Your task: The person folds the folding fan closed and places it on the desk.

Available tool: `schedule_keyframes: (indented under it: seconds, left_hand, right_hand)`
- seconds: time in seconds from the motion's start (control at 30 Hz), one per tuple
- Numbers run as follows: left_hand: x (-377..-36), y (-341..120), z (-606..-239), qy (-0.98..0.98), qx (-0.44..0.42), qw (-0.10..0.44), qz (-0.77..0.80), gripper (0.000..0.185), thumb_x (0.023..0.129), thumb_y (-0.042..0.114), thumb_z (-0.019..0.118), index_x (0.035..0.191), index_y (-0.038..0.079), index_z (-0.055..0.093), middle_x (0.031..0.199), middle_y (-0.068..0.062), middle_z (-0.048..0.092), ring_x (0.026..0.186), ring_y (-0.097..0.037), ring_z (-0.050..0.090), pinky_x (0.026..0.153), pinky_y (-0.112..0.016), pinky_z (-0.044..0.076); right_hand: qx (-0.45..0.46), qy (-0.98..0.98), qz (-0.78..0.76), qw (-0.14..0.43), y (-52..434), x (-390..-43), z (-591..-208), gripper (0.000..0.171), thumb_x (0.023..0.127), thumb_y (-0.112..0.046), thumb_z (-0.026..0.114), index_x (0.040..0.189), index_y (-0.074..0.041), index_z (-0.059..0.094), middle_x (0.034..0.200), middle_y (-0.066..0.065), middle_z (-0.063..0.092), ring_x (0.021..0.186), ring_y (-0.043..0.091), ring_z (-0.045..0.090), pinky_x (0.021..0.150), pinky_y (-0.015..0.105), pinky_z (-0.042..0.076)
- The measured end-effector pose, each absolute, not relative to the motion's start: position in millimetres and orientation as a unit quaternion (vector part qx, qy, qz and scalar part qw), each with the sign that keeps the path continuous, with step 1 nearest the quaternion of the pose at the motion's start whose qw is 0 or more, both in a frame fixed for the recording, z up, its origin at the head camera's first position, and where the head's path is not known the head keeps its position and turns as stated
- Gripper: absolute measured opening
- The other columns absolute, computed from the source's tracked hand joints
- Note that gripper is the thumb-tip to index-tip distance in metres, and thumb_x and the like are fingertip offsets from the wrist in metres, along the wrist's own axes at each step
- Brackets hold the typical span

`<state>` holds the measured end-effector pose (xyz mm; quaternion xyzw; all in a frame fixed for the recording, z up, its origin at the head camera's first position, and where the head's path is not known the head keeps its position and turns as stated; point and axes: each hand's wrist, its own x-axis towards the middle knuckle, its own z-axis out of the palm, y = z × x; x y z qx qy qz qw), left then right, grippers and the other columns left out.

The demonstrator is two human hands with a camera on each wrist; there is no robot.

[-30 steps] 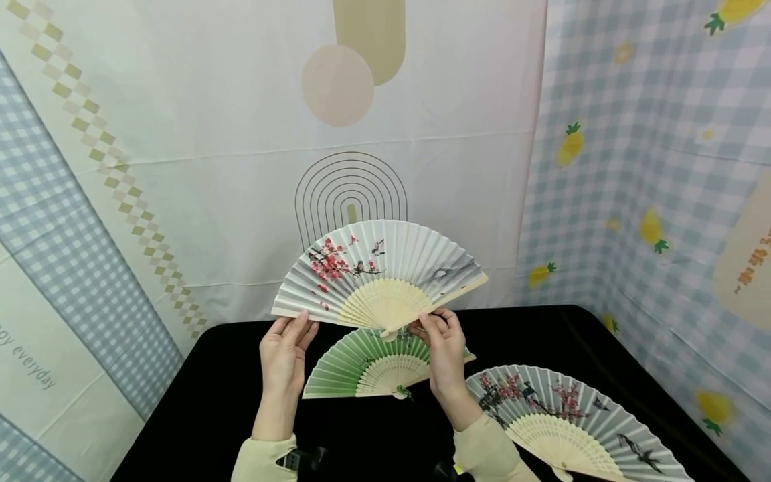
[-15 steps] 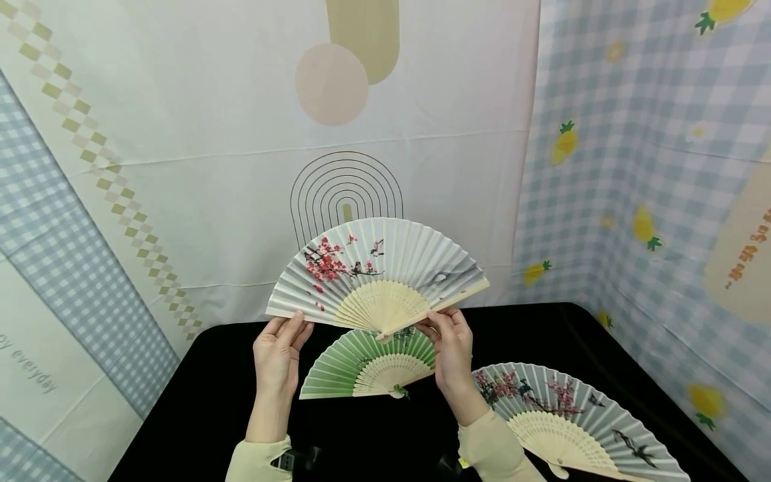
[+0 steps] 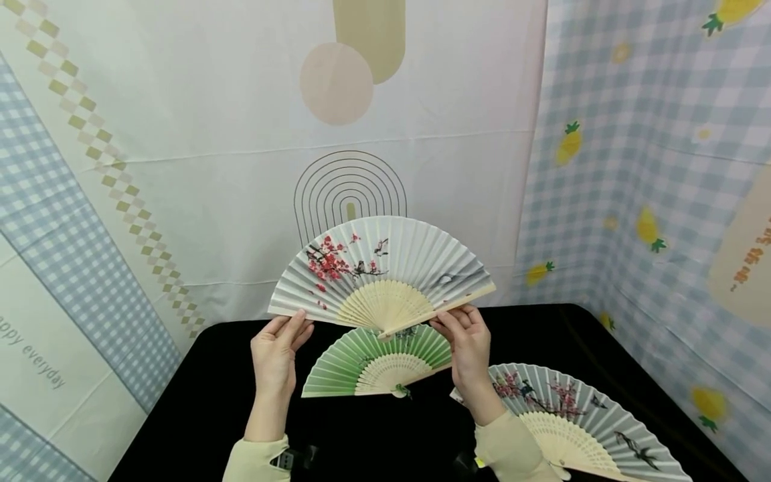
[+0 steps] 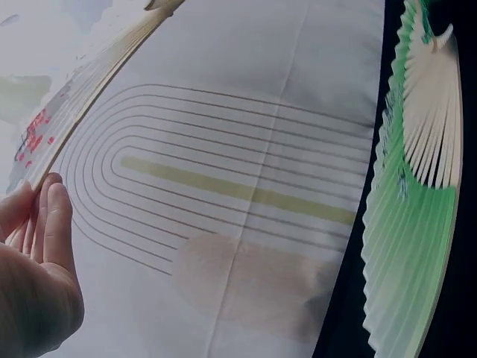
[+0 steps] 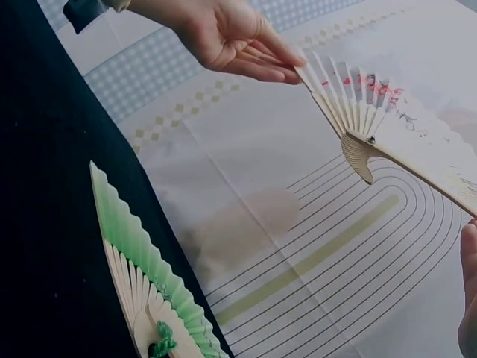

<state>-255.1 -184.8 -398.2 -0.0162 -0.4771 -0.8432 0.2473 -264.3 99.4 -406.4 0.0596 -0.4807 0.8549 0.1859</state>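
Observation:
I hold a white paper fan (image 3: 385, 261) with red blossoms spread open in the air above a black table (image 3: 211, 402). My left hand (image 3: 289, 326) pinches its left end rib between thumb and straight fingers; the left wrist view shows that hand (image 4: 37, 224) at the fan's edge (image 4: 89, 74). My right hand (image 3: 456, 319) pinches the right wooden guard from below. In the right wrist view, the fan's ribs and pivot (image 5: 365, 127) hang in front of the backdrop, with the left hand (image 5: 246, 45) at their end. A green fan (image 3: 367, 358) lies open on the table below.
A third open fan (image 3: 578, 415), grey-white with blossoms and birds, lies on the table at the right by my right forearm. Printed cloth backdrops (image 3: 181, 167) stand close behind and on both sides. The green fan (image 5: 141, 276) lies flat near the table's back edge.
My right hand has slid to the right along the fan's guard, and the white fan is spread slightly wider. The left hand has stayed about where it was.

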Motion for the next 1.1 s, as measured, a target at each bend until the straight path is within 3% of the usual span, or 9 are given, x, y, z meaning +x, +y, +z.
schedule_keyframes:
  seconds: [0.23,1.1]
  left_hand:
    - [-254,-186,-398,-0.549,-0.034,0.275,-0.788,0.026,0.090,0.004,0.076,0.094,-0.020,0.068,0.080,-0.015,0.075,0.074,-0.022,0.075,0.077,-0.041,0.061]
    - [-249,-182,-400,-0.560,-0.044,0.255,-0.787,0.020,0.091,-0.006,0.070,0.104,-0.020,0.065,0.083,-0.009,0.074,0.076,-0.019,0.074,0.077,-0.037,0.062]
  right_hand:
    - [0.049,-0.496,0.845,0.196,106,-263,-409,0.021,0.095,0.006,0.065,0.114,0.004,0.057,0.093,0.007,0.068,0.082,0.016,0.071,0.080,0.030,0.061]
    - [0.053,-0.509,0.837,0.196,102,-259,-419,0.018,0.093,0.008,0.065,0.108,0.004,0.056,0.086,0.006,0.067,0.077,0.016,0.070,0.075,0.030,0.062]
